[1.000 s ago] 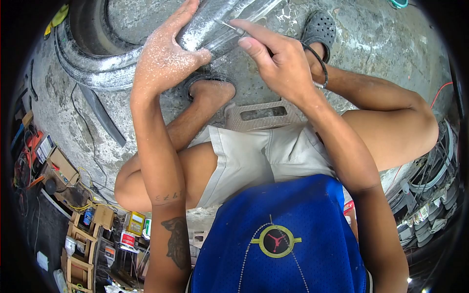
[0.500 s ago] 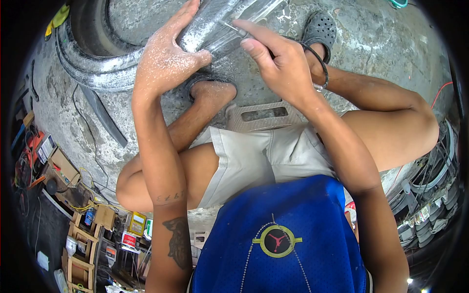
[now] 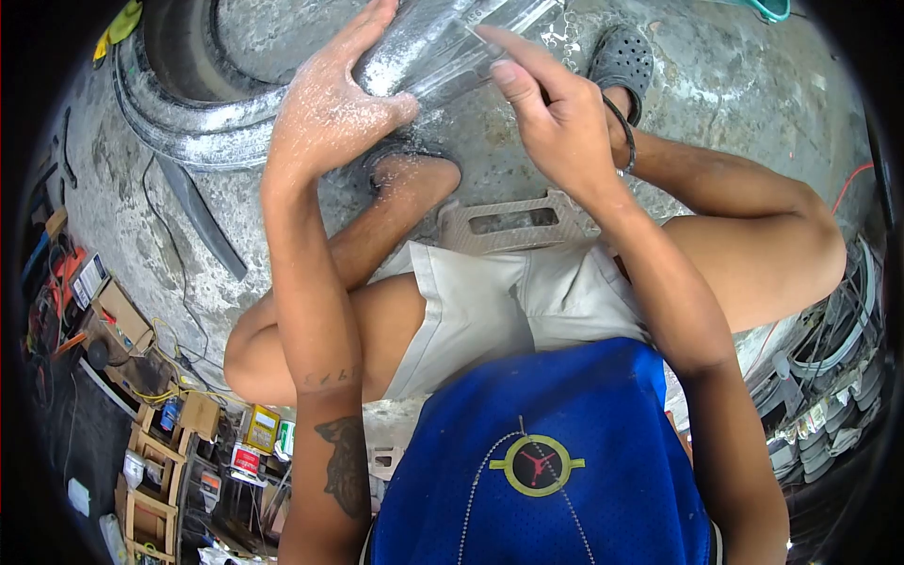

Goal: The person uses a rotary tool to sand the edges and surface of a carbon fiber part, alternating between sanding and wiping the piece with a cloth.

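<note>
The left hand (image 3: 325,113) lies spread against a shiny, curved metal piece (image 3: 428,47) at the top of the view, fingers stretched along its left side and the thumb hooked under its lower edge. The back of that hand is speckled all over with pale dust, and so is the metal beside it. The metal piece sits above the person's knees, in front of the left foot.

The right hand (image 3: 556,122) comes in from the right with the fingers drawn together, the index finger stretched out and its tip on the metal (whether something thin is pinched under it, I cannot tell). A dark band (image 3: 628,132) circles the right wrist.

The person sits low on a grey plastic stool (image 3: 508,221) in pale shorts (image 3: 490,301), with the brim of a blue cap (image 3: 537,452) filling the bottom. A grey clog (image 3: 621,56) rests on the concrete floor (image 3: 744,94) near the right hand. A tyre (image 3: 188,132) lies at upper left, and cardboard boxes (image 3: 122,320) crowd the lower left edge.
</note>
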The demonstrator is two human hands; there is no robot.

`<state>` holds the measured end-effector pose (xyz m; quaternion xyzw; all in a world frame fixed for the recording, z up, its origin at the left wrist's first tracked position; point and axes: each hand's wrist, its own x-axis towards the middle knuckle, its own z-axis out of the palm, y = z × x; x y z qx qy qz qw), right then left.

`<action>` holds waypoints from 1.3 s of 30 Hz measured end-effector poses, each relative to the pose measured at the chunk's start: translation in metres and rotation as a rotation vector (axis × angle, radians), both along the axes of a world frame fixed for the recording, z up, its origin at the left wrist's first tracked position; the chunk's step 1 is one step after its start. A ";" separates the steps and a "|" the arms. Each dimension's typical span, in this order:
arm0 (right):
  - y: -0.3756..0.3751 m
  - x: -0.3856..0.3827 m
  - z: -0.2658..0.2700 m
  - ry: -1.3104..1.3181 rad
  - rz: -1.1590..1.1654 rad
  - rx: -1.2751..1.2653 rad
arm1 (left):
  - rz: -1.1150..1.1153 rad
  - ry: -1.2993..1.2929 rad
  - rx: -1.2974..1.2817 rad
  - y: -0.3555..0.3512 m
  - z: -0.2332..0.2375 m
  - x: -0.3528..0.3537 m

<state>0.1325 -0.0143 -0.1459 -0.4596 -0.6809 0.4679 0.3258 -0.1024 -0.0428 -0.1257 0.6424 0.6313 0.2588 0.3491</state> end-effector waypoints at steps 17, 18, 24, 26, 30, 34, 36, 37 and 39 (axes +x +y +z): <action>-0.004 -0.002 0.001 -0.096 0.049 -0.008 | 0.023 0.008 -0.115 0.005 0.013 0.006; -0.002 -0.002 0.002 -0.096 0.049 -0.010 | 0.019 -0.002 -0.078 0.003 0.007 0.003; 0.000 0.000 -0.006 -0.072 0.027 0.052 | 0.011 -0.021 -0.044 0.003 0.002 0.003; -0.001 -0.001 -0.001 -0.095 0.041 0.022 | 0.009 -0.009 -0.041 0.002 0.003 0.001; -0.002 0.000 -0.003 -0.108 0.063 0.043 | 0.017 -0.001 -0.101 0.006 0.015 0.007; 0.000 -0.001 0.001 -0.086 0.032 0.009 | 0.023 0.020 -0.126 0.006 0.017 0.007; -0.001 -0.002 0.001 -0.085 0.022 -0.007 | 0.024 0.019 -0.124 0.005 0.017 0.008; -0.003 -0.003 -0.001 -0.083 0.038 0.014 | 0.024 0.017 -0.121 0.006 0.017 0.008; -0.003 -0.001 -0.002 -0.084 0.055 0.037 | 0.019 0.020 -0.122 0.006 0.017 0.008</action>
